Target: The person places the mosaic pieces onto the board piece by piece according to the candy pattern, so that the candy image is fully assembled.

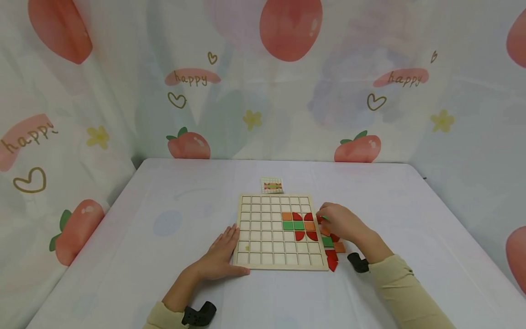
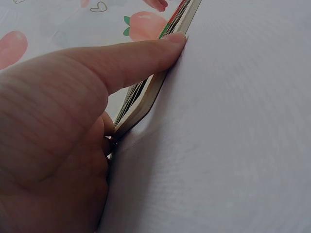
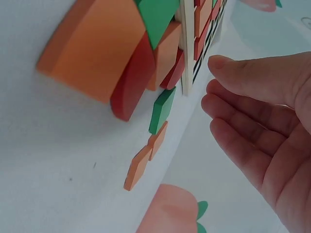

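Observation:
A wooden grid board (image 1: pixel 263 246) lies on the table with red rounded tiles (image 1: pixel 312 236), green square tiles (image 1: pixel 298 225) and orange tiles (image 1: pixel 286 216) set in its right half. My left hand (image 1: pixel 222 257) rests at the board's left front corner, fingers along the side and thumb (image 2: pixel 165 51) against the front edge. By the board's right edge, my right hand (image 1: pixel 341 221) hovers over loose tiles. In the right wrist view its fingers (image 3: pixel 243 141) are loosely bent, with nothing showing between them and the thumb. Loose tiles near it include a green one (image 3: pixel 162 111) and a large-looking orange one (image 3: pixel 92 53).
Behind the board lies a small pattern card (image 1: pixel 272 186) printed with a grid and a coloured figure. Several loose tiles, among them a red one (image 1: pixel 332 259), line the board's right side. A printed curtain (image 1: pixel 267 100) hangs behind the white-covered table (image 1: pixel 102 274).

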The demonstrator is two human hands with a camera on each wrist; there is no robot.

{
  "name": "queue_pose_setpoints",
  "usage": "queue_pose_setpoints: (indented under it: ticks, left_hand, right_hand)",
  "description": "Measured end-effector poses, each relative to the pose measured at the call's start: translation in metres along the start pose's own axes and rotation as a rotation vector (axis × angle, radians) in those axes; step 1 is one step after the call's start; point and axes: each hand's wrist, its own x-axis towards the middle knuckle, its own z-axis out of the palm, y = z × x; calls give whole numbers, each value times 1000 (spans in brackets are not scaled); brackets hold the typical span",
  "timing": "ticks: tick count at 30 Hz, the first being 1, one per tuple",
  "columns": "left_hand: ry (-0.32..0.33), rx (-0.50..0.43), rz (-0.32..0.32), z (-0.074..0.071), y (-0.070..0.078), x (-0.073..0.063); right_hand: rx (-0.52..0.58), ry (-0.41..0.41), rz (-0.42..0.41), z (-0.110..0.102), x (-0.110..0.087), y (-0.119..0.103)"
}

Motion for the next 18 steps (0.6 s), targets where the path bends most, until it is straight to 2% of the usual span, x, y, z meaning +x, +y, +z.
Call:
queue_pose_setpoints:
  ticks: [4,11,18]
  left_hand:
    - [-1,-3,3,-1,1,-1]
    - [1,1,6,-1,2,-2]
    - [7,-4,11,-1,1,-2]
  right_hand:
    - [-1,-6,20,-1,-2,5]
    - [-7,33,73,-1,-6,18]
    - [6,33,87,-1,-4,29]
